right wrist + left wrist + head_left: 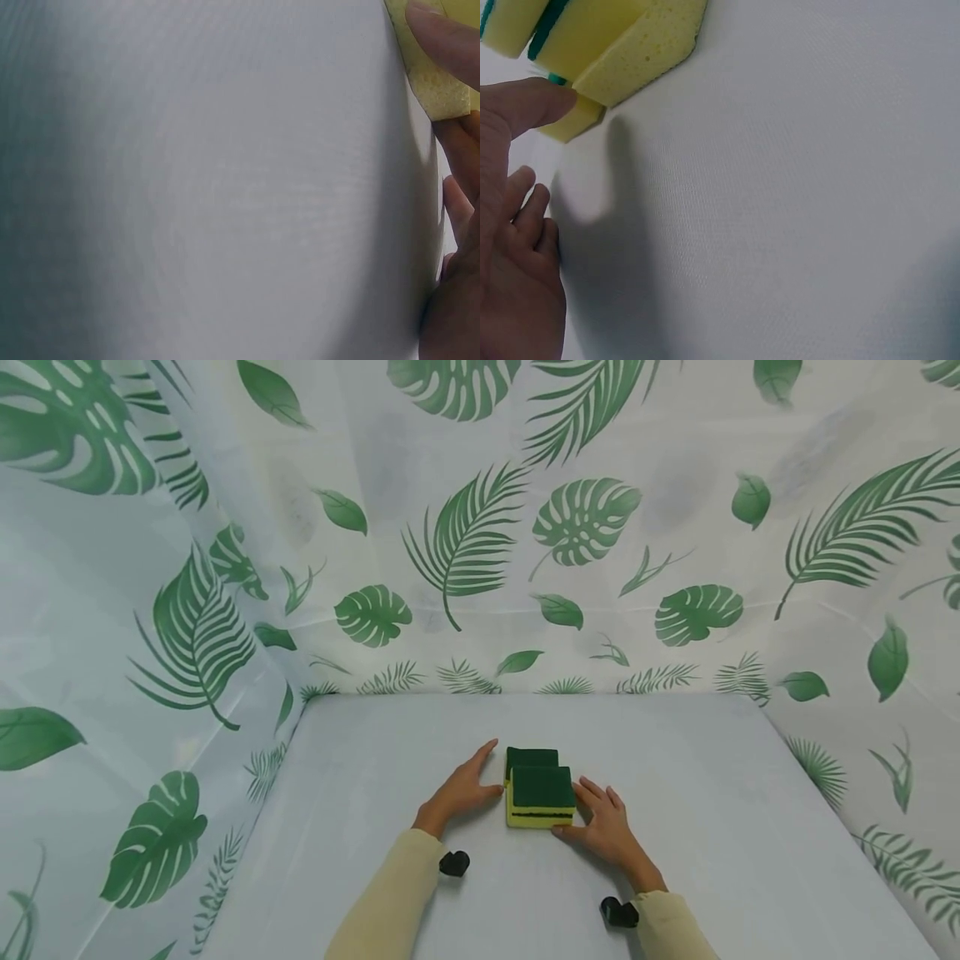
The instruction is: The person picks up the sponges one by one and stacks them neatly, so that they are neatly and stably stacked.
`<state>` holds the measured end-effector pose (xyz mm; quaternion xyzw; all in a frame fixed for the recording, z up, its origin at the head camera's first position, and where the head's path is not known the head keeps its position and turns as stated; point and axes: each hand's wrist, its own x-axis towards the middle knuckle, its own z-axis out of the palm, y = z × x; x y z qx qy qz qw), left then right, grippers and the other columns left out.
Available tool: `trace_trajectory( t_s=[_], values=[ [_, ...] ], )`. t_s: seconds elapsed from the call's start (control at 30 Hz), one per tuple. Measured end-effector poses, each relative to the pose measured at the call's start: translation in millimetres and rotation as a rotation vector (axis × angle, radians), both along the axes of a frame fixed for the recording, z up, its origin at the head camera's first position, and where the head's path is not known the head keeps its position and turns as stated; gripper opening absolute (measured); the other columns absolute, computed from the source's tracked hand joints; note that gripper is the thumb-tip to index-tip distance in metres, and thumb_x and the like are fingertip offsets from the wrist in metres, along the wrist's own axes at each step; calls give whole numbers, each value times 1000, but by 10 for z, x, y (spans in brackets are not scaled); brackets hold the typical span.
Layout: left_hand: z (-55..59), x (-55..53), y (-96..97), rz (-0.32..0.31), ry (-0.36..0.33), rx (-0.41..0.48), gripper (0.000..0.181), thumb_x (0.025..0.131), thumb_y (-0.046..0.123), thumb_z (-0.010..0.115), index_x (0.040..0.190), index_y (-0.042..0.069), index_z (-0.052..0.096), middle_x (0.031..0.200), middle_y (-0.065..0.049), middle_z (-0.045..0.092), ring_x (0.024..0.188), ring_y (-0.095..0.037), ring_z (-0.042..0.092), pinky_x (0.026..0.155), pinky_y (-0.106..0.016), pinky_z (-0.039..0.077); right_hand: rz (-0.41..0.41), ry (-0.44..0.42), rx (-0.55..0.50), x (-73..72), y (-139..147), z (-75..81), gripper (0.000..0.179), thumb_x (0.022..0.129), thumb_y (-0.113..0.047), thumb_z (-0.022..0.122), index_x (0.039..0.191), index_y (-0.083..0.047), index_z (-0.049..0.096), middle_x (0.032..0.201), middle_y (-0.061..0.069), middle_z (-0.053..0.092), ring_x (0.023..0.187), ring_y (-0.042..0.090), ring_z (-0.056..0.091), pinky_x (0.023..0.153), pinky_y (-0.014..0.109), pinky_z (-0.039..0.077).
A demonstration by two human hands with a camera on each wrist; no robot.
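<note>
Several sponges with yellow foam and dark green scouring pads are grouped on the white table. In the head view, an upper sponge (542,787) lies on a lower sponge (531,822), and another sponge (532,757) shows behind them. My left hand (463,789) is at their left side with fingers extended, its thumb at the edge of the yellow foam (641,60). At the right end, my right hand (603,827) holds a sponge (439,94), thumb along the front and fingers at the side. The stack hides some contact points.
The white tabletop (375,752) extends around the sponges. Leaf-printed cloth (480,652) stands along its back and both sides. A black heart-shaped piece (454,863) is at the left wrist, and another black piece (619,912) at the right wrist.
</note>
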<state>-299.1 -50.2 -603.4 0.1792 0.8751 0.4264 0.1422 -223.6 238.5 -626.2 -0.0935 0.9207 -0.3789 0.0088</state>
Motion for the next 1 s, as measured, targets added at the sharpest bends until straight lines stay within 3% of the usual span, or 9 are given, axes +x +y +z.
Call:
trace_trajectory(
  t_s=[0.17,0.53,1.0],
  values=[
    [-7,-24,10,-6,-35,-21,88,100,27,74,173,24,24,174,-8,31,159,-32,30,125,-54,29,2,-17,0,-16,-2,-4,84,84,-33,92,153,-1,57,159,23,50,156,44,28,126,66,0],
    [36,-113,22,-47,-73,-32,90,96,27,75,172,23,27,174,-4,32,159,-32,30,125,-55,29,-3,-12,11,13,-6,16,85,83,-35,91,153,0,56,159,26,49,155,46,29,125,67,1],
    [26,-141,37,-76,-60,0,83,102,34,73,171,20,29,172,-2,36,159,-28,28,126,-53,27,-6,-11,2,-1,12,-28,85,83,-35,91,154,-1,56,160,24,49,156,44,28,126,66,0]
  ],
)
